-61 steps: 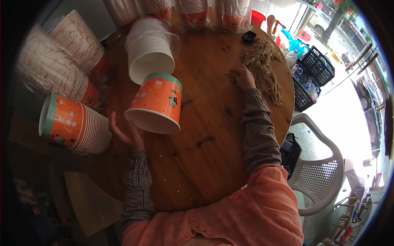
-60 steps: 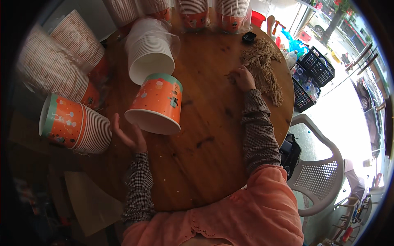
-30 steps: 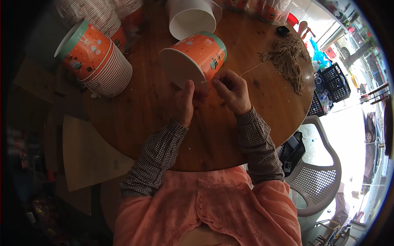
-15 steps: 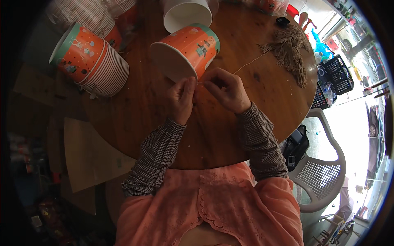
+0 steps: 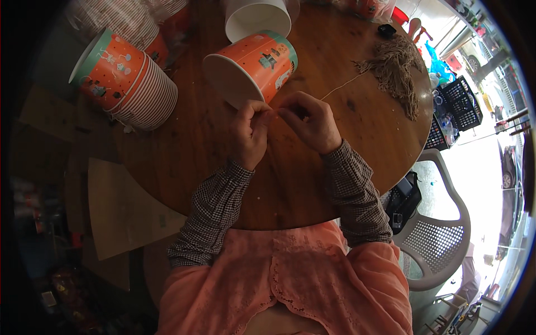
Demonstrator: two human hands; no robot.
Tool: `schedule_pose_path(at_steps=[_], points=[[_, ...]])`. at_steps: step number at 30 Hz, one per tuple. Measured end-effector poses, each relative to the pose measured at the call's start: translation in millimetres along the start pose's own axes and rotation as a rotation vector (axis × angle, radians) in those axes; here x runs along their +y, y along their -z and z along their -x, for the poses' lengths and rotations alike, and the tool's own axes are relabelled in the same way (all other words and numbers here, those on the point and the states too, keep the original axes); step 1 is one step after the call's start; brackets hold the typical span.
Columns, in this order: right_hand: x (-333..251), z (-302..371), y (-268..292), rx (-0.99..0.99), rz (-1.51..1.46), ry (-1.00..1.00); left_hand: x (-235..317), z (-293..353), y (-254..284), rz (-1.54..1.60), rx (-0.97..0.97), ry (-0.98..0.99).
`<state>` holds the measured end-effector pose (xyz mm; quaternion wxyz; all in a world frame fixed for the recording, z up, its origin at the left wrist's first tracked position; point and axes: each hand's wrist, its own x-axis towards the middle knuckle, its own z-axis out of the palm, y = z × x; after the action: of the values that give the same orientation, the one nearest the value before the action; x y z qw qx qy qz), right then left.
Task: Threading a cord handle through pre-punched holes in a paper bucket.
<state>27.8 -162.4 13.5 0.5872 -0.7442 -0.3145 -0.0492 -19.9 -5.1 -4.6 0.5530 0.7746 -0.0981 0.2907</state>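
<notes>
While pinched between both sets of fingertips, thin pale string [image 5: 335, 91] at the rim of the orange printed paper bucket [image 5: 254, 64], running off taut toward the frayed bundle of tan cord [image 5: 395, 71] on the far right of the surface [image 5: 312, 184]. Left hand [image 5: 250, 133] with its grip closed together on the string's near end, right against the bucket's white rim; right hand [image 5: 311, 120] with its grip likewise pressed shut on the string just beside it, knuckles up. Bucket lying on its side, mouth turned toward the person, white inside, smooth waxy card outside.

Likely trouble from here: string slipping out of the pinch, being so fine and slick-looking; bucket rolling away on its round side under any sideways tug, with nothing bracing it; taut line dragging the loose cord bundle across the wood and snarling it; thin card rim creasing or tearing under too hard a pull.

Further out: a second white bucket [image 5: 258, 17] just behind, mouth open the same way; a nested stack of orange buckets [image 5: 125, 78] on its side to the left, ribbed with many white rims. Round wooden top, warm brown, worn grain. White perforated plastic chair [image 5: 441, 245] at the right edge, black crate [image 5: 460, 103] beyond it, flat cardboard sheets [image 5: 120, 209] on the floor to the left.
</notes>
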Motion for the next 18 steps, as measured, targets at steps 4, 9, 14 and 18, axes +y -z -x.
schedule_pose_path(at_steps=[4,9,14,18], points=[[-2.3,-0.2,-0.3,-0.003,0.004,-0.002,-3.1,-1.4,1.2,-0.006,0.003,-0.042],[4.0,0.3,-2.3,-0.023,-0.099,-0.085,-2.5,-3.5,1.8,-0.122,0.032,-0.17],[-5.3,-0.9,-3.3,-0.078,-0.358,-0.333,-3.3,-9.4,9.8,-0.344,0.044,-0.436],[-4.1,-0.3,-2.7,-0.12,-0.501,-0.479,-3.1,-10.9,16.7,-0.496,0.001,-0.535]])
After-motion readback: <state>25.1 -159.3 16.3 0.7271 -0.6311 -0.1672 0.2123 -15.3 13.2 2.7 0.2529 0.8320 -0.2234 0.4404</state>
